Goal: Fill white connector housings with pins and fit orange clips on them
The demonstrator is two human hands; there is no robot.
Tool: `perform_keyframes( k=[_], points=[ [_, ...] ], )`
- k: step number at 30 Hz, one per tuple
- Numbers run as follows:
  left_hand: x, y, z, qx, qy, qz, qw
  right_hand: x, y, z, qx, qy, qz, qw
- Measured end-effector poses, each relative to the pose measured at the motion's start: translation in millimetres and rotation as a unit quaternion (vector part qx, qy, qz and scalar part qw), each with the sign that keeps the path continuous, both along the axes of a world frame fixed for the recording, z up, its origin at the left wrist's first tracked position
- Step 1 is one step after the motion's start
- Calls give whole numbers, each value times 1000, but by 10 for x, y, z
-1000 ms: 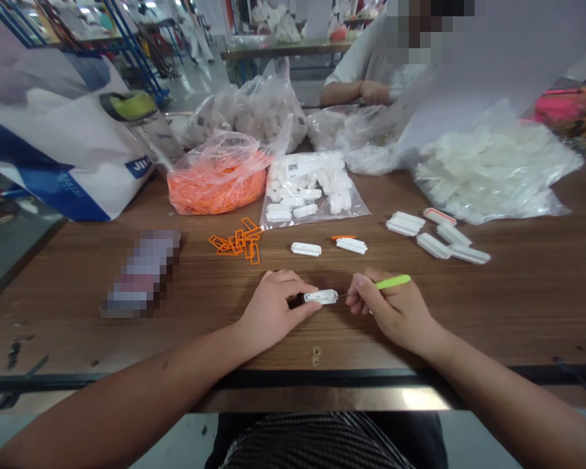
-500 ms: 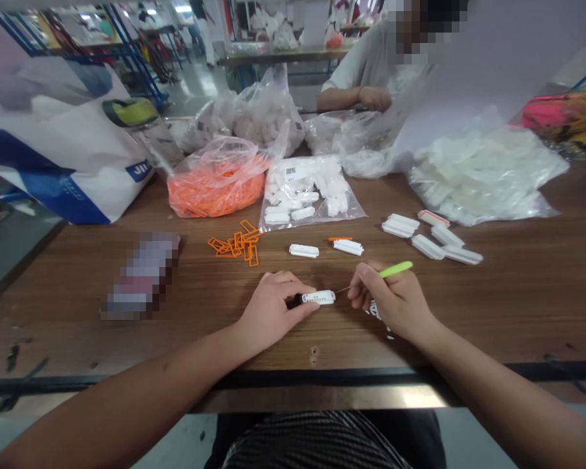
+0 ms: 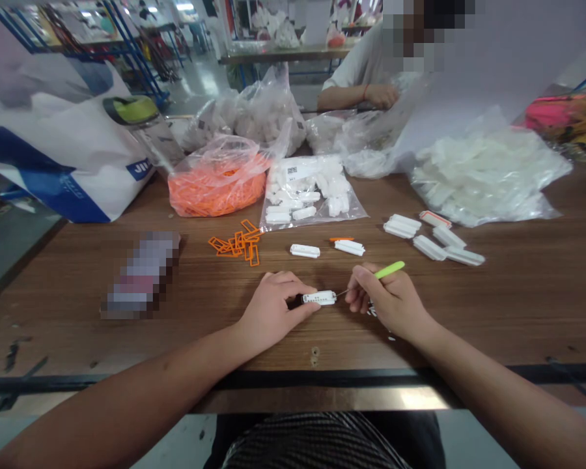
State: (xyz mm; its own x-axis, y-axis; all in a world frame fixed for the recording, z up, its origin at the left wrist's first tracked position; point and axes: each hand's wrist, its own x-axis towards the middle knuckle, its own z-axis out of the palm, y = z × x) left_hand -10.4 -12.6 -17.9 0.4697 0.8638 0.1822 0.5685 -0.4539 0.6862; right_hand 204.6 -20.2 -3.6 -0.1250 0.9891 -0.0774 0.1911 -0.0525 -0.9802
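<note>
One white piece [image 3: 322, 298] is near the front of the table [image 3: 200, 293], pinched between thumb and fingers of the left hand [image 3: 277, 306]; the curled right hand [image 3: 388, 296] grips a green-handled tool [image 3: 389, 269], thin tip beside the piece's end. Orange frames [image 3: 236, 246] lie beyond.

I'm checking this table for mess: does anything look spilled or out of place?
Small white bits lie scattered by the right hand, one apart from the rest, so they look spilled, though that may be deliberate. The orange frames lie in a jumbled heap.
</note>
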Motion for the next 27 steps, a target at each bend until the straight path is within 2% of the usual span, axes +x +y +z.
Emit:
perform_keyframes(
  k=[5, 10, 19, 23, 27],
  points=[
    [3, -3, 1, 2, -1, -2, 1000, -6, -2, 11, -1, 5, -13, 1000],
    [4, -1, -1, 3, 0, 0, 1000, -7, 2, -10, 1, -3, 2, 1000],
    [10, -10, 3, -1, -2, 2, 1000, 3, -10, -1, 33, -66, 25, 997],
    [14, -15, 5, -2, 0, 4, 1000, -35, -45, 50, 104, -147, 50, 982],
    [15, -12, 3, -1, -5, 8, 1000, -81, -107, 110, 235, -267, 78, 931]
  ],
)
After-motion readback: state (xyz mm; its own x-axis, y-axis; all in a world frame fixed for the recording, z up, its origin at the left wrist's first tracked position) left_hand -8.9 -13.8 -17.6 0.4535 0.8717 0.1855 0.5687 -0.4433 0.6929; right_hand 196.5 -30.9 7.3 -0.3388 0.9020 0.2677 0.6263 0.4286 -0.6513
